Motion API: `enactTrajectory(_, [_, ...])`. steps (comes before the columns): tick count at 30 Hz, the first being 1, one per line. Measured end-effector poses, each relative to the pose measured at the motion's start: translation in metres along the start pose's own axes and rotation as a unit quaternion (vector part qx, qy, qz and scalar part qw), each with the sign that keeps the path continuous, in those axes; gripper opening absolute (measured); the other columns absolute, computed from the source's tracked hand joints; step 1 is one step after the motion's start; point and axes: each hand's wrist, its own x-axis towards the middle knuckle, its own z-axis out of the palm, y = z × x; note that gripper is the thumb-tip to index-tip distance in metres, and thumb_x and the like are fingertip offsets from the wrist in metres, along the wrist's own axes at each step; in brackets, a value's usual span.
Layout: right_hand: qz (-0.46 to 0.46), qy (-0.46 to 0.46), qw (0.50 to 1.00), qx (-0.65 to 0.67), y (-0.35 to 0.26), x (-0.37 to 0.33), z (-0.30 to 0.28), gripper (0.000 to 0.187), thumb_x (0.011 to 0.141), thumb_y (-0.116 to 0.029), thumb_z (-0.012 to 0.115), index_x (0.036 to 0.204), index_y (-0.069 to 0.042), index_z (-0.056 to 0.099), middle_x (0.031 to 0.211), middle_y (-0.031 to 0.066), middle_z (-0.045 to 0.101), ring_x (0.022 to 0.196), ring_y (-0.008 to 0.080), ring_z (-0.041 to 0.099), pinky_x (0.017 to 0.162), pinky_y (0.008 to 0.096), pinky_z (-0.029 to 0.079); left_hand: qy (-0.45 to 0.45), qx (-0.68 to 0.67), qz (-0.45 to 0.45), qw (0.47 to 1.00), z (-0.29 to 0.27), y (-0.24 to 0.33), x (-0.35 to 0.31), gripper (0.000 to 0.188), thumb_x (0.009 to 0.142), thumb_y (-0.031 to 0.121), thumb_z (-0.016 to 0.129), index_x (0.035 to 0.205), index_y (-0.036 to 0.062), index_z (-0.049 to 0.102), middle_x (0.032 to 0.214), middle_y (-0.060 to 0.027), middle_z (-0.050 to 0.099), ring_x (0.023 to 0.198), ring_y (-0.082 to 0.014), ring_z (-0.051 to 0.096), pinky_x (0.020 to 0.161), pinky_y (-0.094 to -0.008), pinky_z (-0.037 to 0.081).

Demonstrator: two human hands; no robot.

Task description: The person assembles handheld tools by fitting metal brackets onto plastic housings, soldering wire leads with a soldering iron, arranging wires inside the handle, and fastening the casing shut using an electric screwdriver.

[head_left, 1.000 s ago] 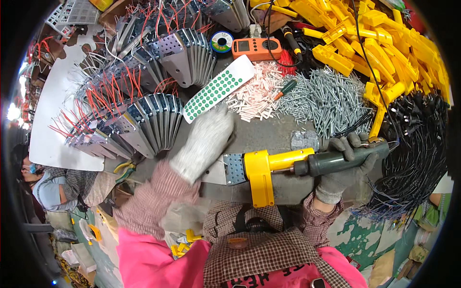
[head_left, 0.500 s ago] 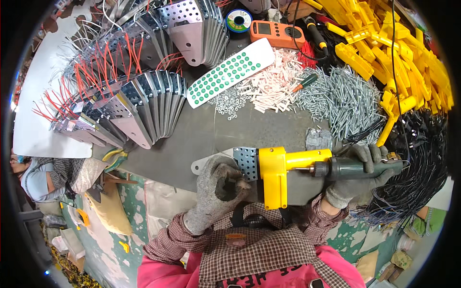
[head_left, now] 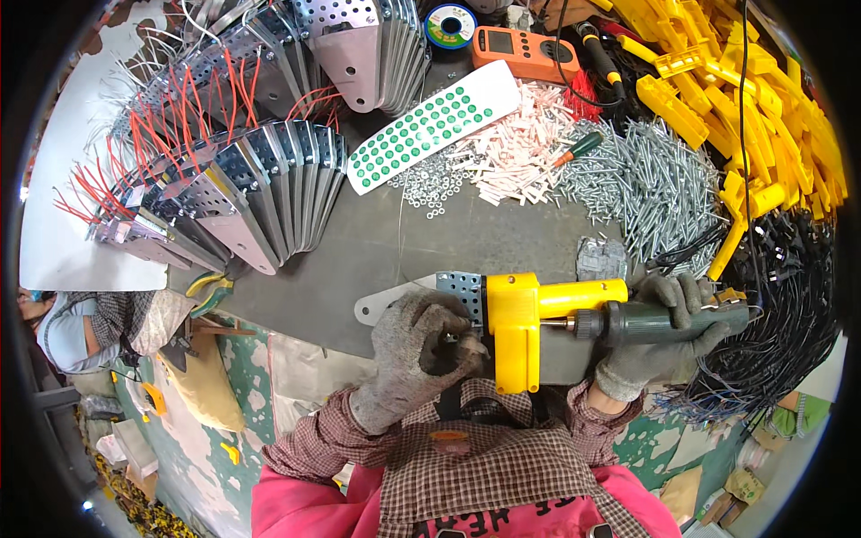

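Note:
My left hand (head_left: 421, 348), in a grey glove, is closed at the perforated metal plate (head_left: 460, 285), whose pale rounded end sticks out to the left. Its fingertips curl close to a yellow plastic housing (head_left: 513, 332) joined to the plate's right end. What the fingertips pinch is too small to make out. My right hand (head_left: 665, 336), also gloved, wraps round a dark green electric screwdriver (head_left: 646, 323) lying level. The screwdriver's bit reaches the housing's right side, below its yellow handle-like arm (head_left: 583, 294).
Metal brackets with red wires (head_left: 260, 202) fan out at the left. Beyond my hands lie a green-dotted sticker sheet (head_left: 430, 125), nuts (head_left: 430, 188), pale sleeves (head_left: 520, 148), screws (head_left: 664, 188) and an orange meter (head_left: 525, 54). Yellow parts (head_left: 717, 81) and black cables (head_left: 789, 296) fill the right.
My left hand has shifted slightly right, its fingers now closer to the yellow housing. The screwdriver stays against the housing in my right hand.

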Motion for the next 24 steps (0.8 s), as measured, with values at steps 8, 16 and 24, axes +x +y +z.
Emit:
enactTrajectory(8, [-0.04, 0.034, 0.998, -0.046, 0.002, 0.0, 0.004, 0.041, 0.091, -0.043, 0.069, 0.1, -0.008, 0.048, 0.078, -0.0014, 0.043, 0.061, 0.0064, 0.046, 0.07, 0.0257, 0.039, -0.026, 0.047, 0.065, 0.996, -0.005, 0.003, 0.005, 0.033, 0.068, 0.011, 0.08, 0.095, 0.0081, 0.061, 0.104, -0.0088, 0.065, 0.09, -0.0296, 0.063, 0.078, -0.0428, 0.049])
enactTrajectory(16, [-0.043, 0.048, 0.996, -0.064, 0.008, -0.003, 0.0, 0.047, 0.091, -0.053, 0.065, 0.099, -0.009, 0.051, 0.077, -0.002, 0.044, 0.061, 0.0065, 0.042, 0.066, 0.0236, 0.036, -0.071, 0.023, 0.047, 0.996, -0.012, 0.002, 0.005, 0.033, 0.071, 0.004, 0.071, 0.103, 0.0095, 0.065, 0.109, -0.0101, 0.065, 0.098, -0.0339, 0.062, 0.084, -0.0469, 0.048])
enactTrajectory(24, [-0.033, 0.006, 0.999, -0.043, 0.003, -0.001, -0.004, 0.047, 0.093, -0.051, 0.062, 0.101, -0.005, 0.053, 0.078, 0.0008, 0.048, 0.061, 0.0085, 0.049, 0.071, 0.0282, 0.042, -0.077, -0.002, 0.01, 0.997, -0.01, 0.003, 0.009, 0.021, 0.075, 0.013, 0.074, 0.094, 0.0072, 0.068, 0.1, -0.0107, 0.067, 0.093, -0.0335, 0.063, 0.082, -0.0461, 0.047])
